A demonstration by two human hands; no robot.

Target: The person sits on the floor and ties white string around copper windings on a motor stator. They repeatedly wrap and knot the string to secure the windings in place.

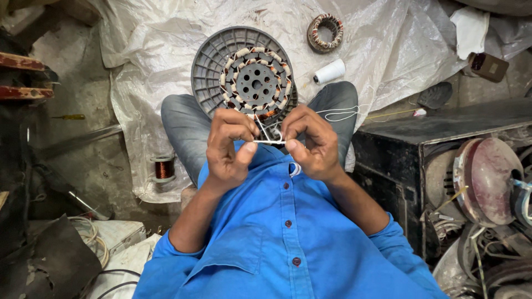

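A round motor stator [256, 82] with copper windings wrapped in white sleeving rests on a grey ribbed plastic disc [210, 66] in my lap. My left hand [228, 148] and my right hand [311, 145] are held close together just below it. Both pinch a thin white thread [270, 142] stretched taut between them near the stator's lower edge. The thread runs off to the right over my knee [343, 114]. I wear a blue buttoned shirt and grey trousers.
A white thread spool [330, 71] and a second wound stator [325, 32] lie on the plastic sheet ahead. A copper wire spool [163, 168] stands at the left. A black metal box [415, 160] and old motor parts [487, 182] crowd the right.
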